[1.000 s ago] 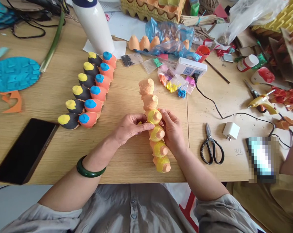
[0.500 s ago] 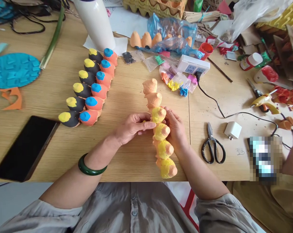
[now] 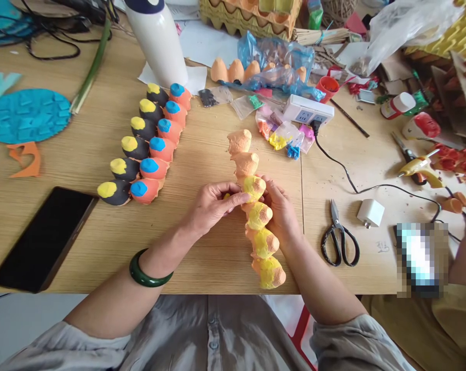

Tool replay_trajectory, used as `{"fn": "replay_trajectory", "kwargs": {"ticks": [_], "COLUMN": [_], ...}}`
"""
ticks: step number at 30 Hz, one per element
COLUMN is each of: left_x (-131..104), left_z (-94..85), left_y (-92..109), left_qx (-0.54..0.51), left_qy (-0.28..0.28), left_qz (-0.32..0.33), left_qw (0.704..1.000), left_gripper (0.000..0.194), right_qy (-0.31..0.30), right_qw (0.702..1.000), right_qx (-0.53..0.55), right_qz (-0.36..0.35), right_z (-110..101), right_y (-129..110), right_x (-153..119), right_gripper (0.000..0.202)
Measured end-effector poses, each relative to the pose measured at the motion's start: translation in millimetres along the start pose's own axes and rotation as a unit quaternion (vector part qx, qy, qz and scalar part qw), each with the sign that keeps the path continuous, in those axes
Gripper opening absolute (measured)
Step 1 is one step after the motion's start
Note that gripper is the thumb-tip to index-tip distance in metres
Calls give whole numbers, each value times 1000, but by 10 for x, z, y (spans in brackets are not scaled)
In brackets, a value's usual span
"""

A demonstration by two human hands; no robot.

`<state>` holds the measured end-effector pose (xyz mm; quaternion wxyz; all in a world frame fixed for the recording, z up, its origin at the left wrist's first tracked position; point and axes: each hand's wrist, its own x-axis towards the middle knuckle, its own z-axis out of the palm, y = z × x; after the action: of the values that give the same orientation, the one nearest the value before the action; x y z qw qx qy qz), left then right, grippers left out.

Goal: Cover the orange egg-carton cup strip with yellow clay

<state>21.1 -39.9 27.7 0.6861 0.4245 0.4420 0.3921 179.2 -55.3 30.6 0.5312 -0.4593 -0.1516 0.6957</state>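
The egg-carton strip [image 3: 258,215] is in my hands over the near middle of the worktop [image 3: 202,257], its six cups running away from me; the four nearer cups carry yellow around bare orange tips, the two farther ones are plain orange. My left hand [image 3: 217,203] presses its thumb on the third cup from the far end, its fingers curled around a bit of yellow clay [image 3: 226,196]; my right hand [image 3: 279,210] pinches the strip from the other side, its fingers partly hidden behind the cups.

To the left stand a black row [image 3: 135,150] with yellow tops and a red-orange row [image 3: 162,149] with blue tops, side by side; a black phone [image 3: 43,239] lies nearer me. To the right are scissors [image 3: 339,234], a white charger [image 3: 370,213] and a pixelated phone [image 3: 420,257]; small marks on the worktop near the charger are too faint for me to read. Beyond the strip lie small clay packets [image 3: 281,135] and a white power strip [image 3: 308,111] with a black plug in it; I can make out no brand on either.
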Motion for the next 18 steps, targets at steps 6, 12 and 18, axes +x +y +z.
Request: {"fn": "replay_trajectory", "kwargs": {"ticks": [6, 12, 18], "left_x": [-1, 2, -11], "left_z": [-24, -23, -6], "left_y": [24, 101, 116], "left_qx": [-11, -68, -127], "left_qy": [-11, -90, -68], "left_qz": [-8, -86, -109], "left_qw": [1000, 990, 983], "left_gripper": [31, 33, 40], "right_qy": [8, 19, 11], "right_qw": [1000, 1000, 1000], "right_qx": [-9, -12, -5], "right_qz": [-7, -19, -10], "right_z": [4, 10, 7], "right_y": [13, -11, -11], "right_x": [-14, -9, 1], "right_gripper": [28, 28, 28]}}
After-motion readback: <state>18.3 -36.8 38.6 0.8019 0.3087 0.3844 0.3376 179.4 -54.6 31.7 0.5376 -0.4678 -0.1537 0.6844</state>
